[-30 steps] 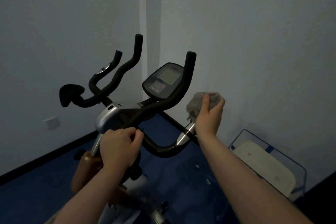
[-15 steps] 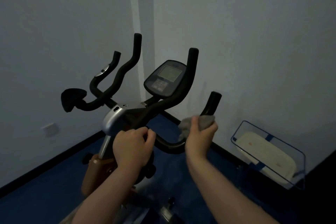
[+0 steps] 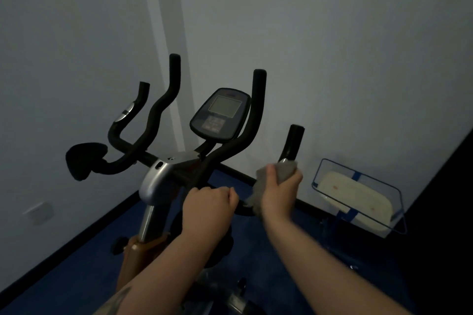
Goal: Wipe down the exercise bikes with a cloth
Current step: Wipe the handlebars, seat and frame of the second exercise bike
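An exercise bike (image 3: 158, 181) with black foam handlebars (image 3: 253, 120) and a dark console (image 3: 220, 112) stands in the room's corner. My right hand (image 3: 280, 192) grips a grey cloth (image 3: 286, 167) wrapped around the lower part of the right outer handlebar (image 3: 294, 140), just below its upright black end. My left hand (image 3: 208, 208) grips the curved bar near the centre, next to the silver stem cover. Part of the cloth hangs down between my two hands.
Grey walls meet in a corner right behind the bike. A clear blue-edged bin (image 3: 358, 197) holding something pale sits on the blue floor at the right. A wall socket (image 3: 38, 212) is low on the left wall. A dark surface fills the far right.
My right hand slid the cloth down from the tip of the right outer handlebar toward its base, baring the black end. My left hand kept its grip.
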The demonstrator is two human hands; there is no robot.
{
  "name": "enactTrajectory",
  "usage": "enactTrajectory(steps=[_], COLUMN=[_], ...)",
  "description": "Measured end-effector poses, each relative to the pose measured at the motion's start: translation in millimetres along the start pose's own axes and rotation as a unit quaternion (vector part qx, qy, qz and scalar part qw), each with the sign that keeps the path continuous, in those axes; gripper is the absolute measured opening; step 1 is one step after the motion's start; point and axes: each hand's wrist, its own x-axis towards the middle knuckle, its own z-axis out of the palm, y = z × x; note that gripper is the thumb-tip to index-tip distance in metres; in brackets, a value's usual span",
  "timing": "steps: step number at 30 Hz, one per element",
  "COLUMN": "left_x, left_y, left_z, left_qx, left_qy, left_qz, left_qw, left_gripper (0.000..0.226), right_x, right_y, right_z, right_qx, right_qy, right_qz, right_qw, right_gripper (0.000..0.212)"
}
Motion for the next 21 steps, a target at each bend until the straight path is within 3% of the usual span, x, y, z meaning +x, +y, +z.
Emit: enactTrajectory(steps=[2,4,7,9,12,14,17,21], left_x=[1.2,-1.8,-5.3,-5.2,-4.9,-5.2,-6.1,-7.6], left_y=[1.1,-1.4,-1.1,-1.6,-3.8,-1.1,1.1,3.7], left_z=[-0.9,-7.7,-5.4,-3.6,1.7,2.1,2.2,0.0], left_qx=[-0.055,-0.131,-0.124,-0.11,-0.12,-0.12,-0.152,-0.16], left_qy=[-0.006,0.041,0.127,0.134,0.142,0.142,0.153,0.171], left_qz=[-0.013,-0.069,-0.006,0.006,-0.006,-0.01,-0.065,-0.084], left_qw=[0.998,0.988,0.984,0.985,0.983,0.982,0.974,0.969], left_gripper=[0.022,0.021,0.036,0.04,0.038,0.038,0.045,0.047], right_x=[-23.9,-8.2,52.2,79.8,98.0,107.7,112.8,82.0], right_y=[13.0,7.2,-25.2,-47.3,-60.7,-76.5,-97.6,-63.9], right_z=[-1.3,-5.7,-13.5,-20.9,-32.1,-28.1,-9.7,-5.5], right_qx=[0.002,-0.03,-0.1,-0.178,-0.327,-0.322,-0.321,-0.502], right_qy=[-0.011,-0.038,-0.087,-0.121,-0.113,-0.07,-0.07,-0.077], right_qz=[-0.025,-0.014,-0.002,-0.067,-0.231,-0.312,-0.334,-0.43], right_qw=[1.0,0.999,0.991,0.974,0.909,0.891,0.883,0.746], right_gripper=[0.056,0.047,0.044,0.042,0.039,0.03,0.017,0.008])
